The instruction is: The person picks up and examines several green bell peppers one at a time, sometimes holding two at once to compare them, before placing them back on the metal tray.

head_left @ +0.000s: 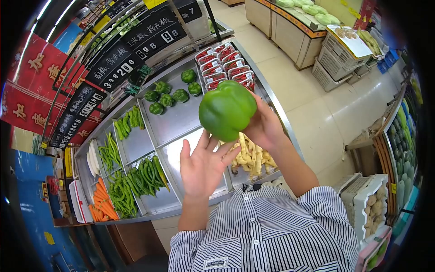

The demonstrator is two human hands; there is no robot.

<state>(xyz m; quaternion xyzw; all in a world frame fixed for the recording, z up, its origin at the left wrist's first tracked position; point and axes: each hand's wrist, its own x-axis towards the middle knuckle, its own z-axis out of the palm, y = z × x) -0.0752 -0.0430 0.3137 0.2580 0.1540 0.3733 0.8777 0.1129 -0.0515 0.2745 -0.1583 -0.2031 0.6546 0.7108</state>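
Note:
A large green bell pepper (226, 110) is raised above the metal display counter (181, 122), in front of my chest. My right hand (267, 124) grips it from the right side, its fingers partly hidden behind the pepper. Just below the pepper, my left hand (202, 170) is open with the palm turned up and the fingers spread, fingertips right at its underside. More green bell peppers (166, 99) lie in a counter section behind. Ginger roots (253, 156) are heaped under my hands, partly covered by them.
Packed red chilies (225, 63) sit at the counter's far end. Long green peppers (147, 176), carrots (104, 201) and white radishes (93, 158) fill sections at left. Price boards (131, 43) line the back. Crates (337, 59) and a potato crate (374, 204) stand to the right.

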